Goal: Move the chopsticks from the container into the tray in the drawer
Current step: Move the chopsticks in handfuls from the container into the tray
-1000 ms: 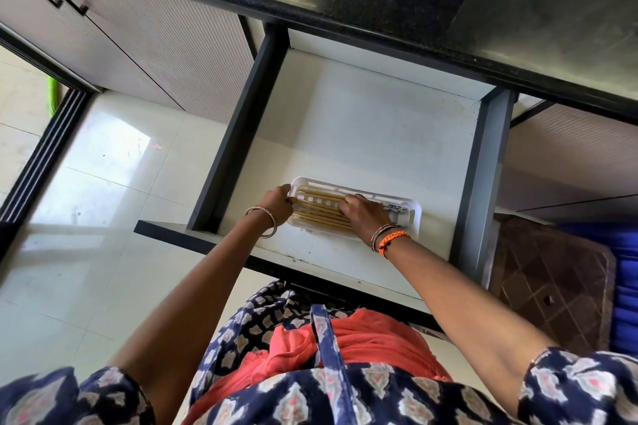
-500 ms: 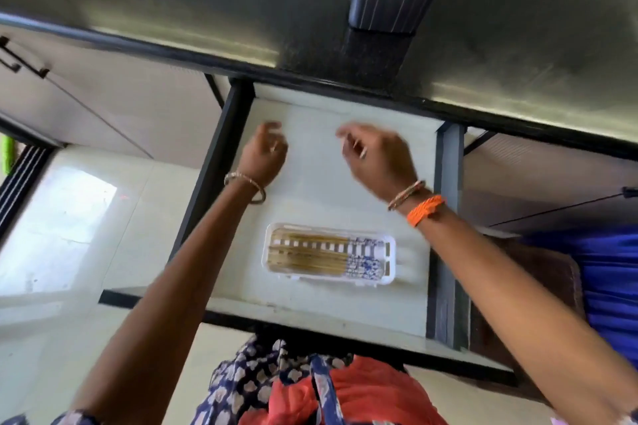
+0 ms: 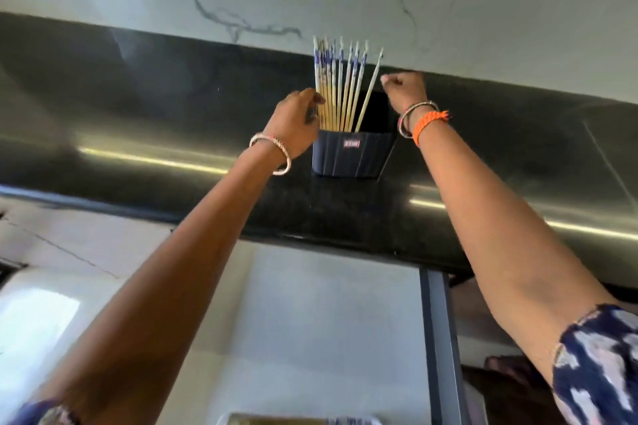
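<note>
Left hand up at the bundle of chopsticks, fingers curled against the leftmost sticks, all standing upright in the dark container on the black counter; right hand just beside them, curled tight, pinching one leaning stick's tip

Open gap right of chopsticks in container

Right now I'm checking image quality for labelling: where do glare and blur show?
Head view: bright glare streaks run along the glossy black countertop; motion blur softens the left hand beside the chopsticks and the sleeve at bottom left; the dark container reads fairly sharp; wide-angle distortion bends the counter edge.
</note>
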